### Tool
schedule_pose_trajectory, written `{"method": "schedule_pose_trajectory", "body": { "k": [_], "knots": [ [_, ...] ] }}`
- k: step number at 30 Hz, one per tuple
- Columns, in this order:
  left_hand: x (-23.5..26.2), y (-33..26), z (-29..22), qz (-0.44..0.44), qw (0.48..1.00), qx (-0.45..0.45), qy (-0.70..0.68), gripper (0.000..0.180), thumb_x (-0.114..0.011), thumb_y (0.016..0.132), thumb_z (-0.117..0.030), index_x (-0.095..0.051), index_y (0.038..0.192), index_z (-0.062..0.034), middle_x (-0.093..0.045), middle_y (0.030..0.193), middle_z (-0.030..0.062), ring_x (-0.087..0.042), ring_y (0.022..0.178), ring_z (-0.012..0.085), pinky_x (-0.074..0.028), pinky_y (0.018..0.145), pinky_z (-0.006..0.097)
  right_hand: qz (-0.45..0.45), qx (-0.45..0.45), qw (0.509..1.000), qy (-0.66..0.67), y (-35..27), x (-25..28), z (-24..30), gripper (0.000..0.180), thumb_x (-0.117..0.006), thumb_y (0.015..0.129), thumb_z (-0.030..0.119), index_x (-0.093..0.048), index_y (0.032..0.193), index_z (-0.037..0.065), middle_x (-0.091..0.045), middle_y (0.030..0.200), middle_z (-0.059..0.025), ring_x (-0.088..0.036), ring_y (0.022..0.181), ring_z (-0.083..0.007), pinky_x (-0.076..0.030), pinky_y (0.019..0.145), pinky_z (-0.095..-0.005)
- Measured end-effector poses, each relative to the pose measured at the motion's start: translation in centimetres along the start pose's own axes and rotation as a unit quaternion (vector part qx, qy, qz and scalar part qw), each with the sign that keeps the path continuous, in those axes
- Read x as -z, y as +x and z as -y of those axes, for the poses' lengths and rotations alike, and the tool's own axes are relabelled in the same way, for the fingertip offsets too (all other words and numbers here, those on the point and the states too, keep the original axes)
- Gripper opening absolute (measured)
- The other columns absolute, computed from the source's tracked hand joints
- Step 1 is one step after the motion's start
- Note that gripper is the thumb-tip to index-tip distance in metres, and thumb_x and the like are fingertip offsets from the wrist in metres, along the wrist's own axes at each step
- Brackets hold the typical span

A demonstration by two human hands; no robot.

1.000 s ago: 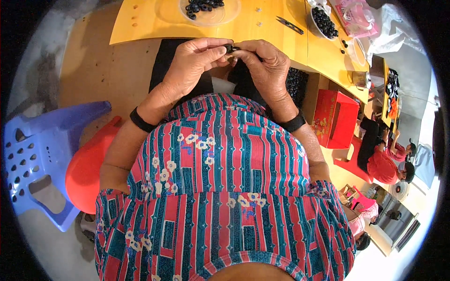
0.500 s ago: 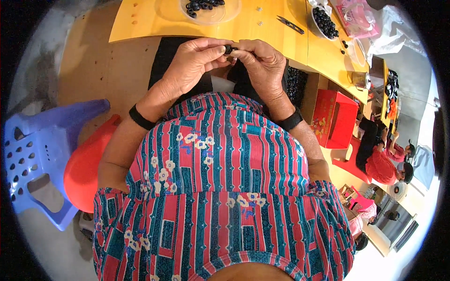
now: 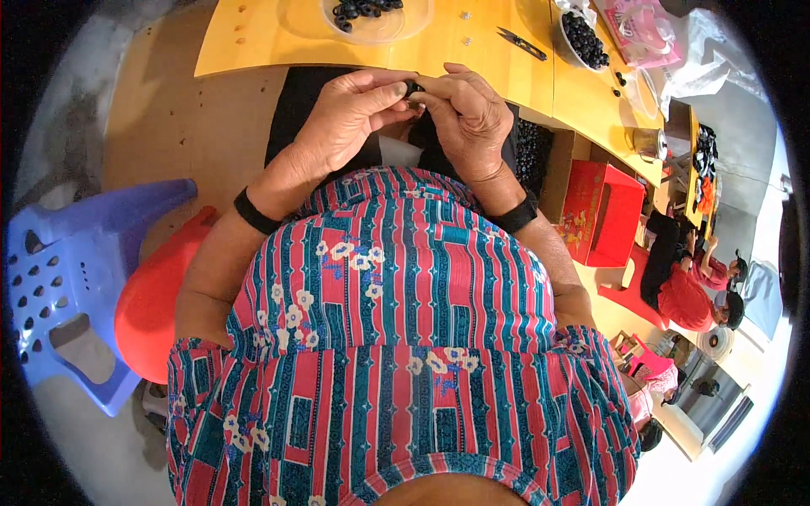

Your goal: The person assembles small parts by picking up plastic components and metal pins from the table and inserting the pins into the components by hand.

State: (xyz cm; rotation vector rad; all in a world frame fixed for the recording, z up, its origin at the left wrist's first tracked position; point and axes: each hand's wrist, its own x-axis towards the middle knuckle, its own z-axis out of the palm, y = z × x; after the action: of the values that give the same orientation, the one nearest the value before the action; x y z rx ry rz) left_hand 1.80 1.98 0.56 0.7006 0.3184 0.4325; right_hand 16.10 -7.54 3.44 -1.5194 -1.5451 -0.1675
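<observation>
Both hands meet in front of the table's near edge, over my lap. Between the thumb and fingers of my left hand (image 3: 354,110) is a small round black piece (image 3: 412,89). My right hand (image 3: 468,114) pinches at the same piece from the other side, its thumb and forefinger closed against it. The fingers partly cover the piece, so its full shape is hidden. Beyond my hands, several black ring-like pieces (image 3: 364,8) lie in a clear shallow dish (image 3: 396,32) on the yellow table (image 3: 291,38).
Black thread snips (image 3: 523,44) lie on the table, left of a bowl (image 3: 567,52) full of black pieces. A metal cup (image 3: 648,143) stands at the right edge. Below are a red box (image 3: 603,215), a blue plastic stool (image 3: 84,253) and a red seat (image 3: 156,312). Other people (image 3: 688,295) sit at right.
My right hand has shifted slightly and turned, with its forefinger more bent and another finger raised behind it. The left hand stays almost in place, still holding the black piece.
</observation>
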Motion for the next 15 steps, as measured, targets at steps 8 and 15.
{"method": "schedule_pose_trajectory", "body": {
  "k": [8,15],
  "knots": [
    [0.2,0.1,0.5,-0.009,1.0,-0.002,-0.024,0.024,-0.056,0.09,-0.009,-0.058,0.109,0.0033,-0.062,0.094,0.0081,-0.06,0.083,0.0143,-0.052,0.086,0.033,-0.023,-0.04,0.999,-0.02,-0.5,0.0,1.0,0.015,-0.071,0.07,0.001,-0.068,0.085,0.005,-0.067,0.078,-0.0085,-0.066,0.077,-0.0231,-0.051,0.081,-0.0332],
    [0.6,0.2,1.2,0.003,0.996,0.002,-0.088,0.025,-0.055,0.09,-0.01,-0.057,0.111,0.0032,-0.061,0.097,0.0089,-0.06,0.084,0.0145,-0.051,0.087,0.032,-0.018,0.01,1.0,-0.018,-0.4,-0.3,0.6,0.017,-0.071,0.071,0.0,-0.068,0.087,0.004,-0.066,0.081,-0.012,-0.066,0.079,-0.023,-0.052,0.072,-0.028]
  ]
}}
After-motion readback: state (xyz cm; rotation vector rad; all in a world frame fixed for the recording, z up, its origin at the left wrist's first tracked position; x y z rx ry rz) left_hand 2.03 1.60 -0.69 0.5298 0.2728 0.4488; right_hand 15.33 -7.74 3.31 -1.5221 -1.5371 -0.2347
